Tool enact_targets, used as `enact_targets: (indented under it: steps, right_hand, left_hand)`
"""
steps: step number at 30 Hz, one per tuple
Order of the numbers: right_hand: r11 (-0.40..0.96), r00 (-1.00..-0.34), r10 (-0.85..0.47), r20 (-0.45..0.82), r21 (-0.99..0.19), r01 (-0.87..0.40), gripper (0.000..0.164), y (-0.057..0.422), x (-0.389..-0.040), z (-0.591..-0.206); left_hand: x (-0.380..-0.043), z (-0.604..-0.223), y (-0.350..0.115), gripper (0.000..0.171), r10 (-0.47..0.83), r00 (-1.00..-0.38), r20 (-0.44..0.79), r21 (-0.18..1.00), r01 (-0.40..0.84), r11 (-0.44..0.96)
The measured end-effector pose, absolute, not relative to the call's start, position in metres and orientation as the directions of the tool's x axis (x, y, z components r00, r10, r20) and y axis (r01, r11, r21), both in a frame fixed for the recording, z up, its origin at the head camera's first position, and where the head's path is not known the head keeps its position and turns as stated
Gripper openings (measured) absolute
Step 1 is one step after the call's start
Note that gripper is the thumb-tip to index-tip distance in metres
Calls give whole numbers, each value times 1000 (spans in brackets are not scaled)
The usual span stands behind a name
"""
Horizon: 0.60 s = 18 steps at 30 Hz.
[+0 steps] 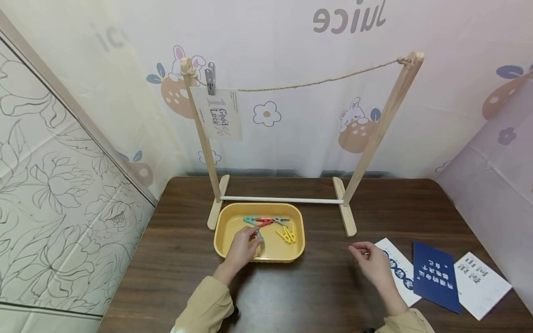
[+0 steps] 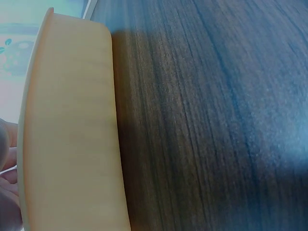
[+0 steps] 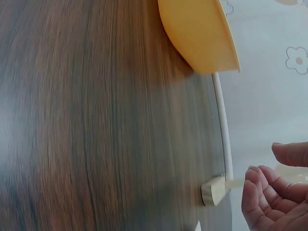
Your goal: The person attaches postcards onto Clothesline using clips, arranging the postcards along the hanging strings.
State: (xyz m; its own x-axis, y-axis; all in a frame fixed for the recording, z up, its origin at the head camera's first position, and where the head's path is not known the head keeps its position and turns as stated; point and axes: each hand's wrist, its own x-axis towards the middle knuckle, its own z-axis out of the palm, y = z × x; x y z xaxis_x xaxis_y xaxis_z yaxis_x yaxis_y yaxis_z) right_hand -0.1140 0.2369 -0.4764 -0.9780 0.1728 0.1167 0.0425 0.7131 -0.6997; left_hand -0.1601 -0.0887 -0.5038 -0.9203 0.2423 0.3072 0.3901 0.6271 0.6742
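Observation:
My left hand [image 1: 241, 245] reaches over the near rim of a yellow tray [image 1: 220, 222] and pinches a grey-green clothespin [image 1: 259, 237] between thumb and fingers. In the left wrist view the tray's outer wall [image 2: 72, 120] hides most of that hand. Beside it in the tray lie a teal clothespin [image 1: 250, 220], a red clothespin [image 1: 264, 222], a grey clothespin [image 1: 280, 221] and yellow clothespins [image 1: 287, 235]. My right hand [image 1: 372, 264] hovers above the table, fingers loosely bent and holding nothing, just left of a white card [image 1: 401, 270] with blue print.
A wooden frame [image 1: 376, 125] stands behind the tray with a sagging rope [image 1: 300, 86]. From the rope's left end a "Good Luck" card [image 1: 218, 115] hangs by a grey clip [image 1: 210, 78]. A navy card [image 1: 436, 275] and another white card [image 1: 480, 284] lie at the right.

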Motion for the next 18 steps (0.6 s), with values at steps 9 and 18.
enact_targets:
  steps: [9, 18]
  right_hand:
    - [800, -971, 149, 189, -600, 6, 20, 266, -108, -469]
    - [851, -972, 157, 174, -523, 43, 31, 297, -99, -471]
  left_hand:
    - [-158, -506, -90, 31, 242, -921, 306, 689, 389, 611]
    - [-159, -509, -91, 30, 236, -911, 339, 684, 411, 602]
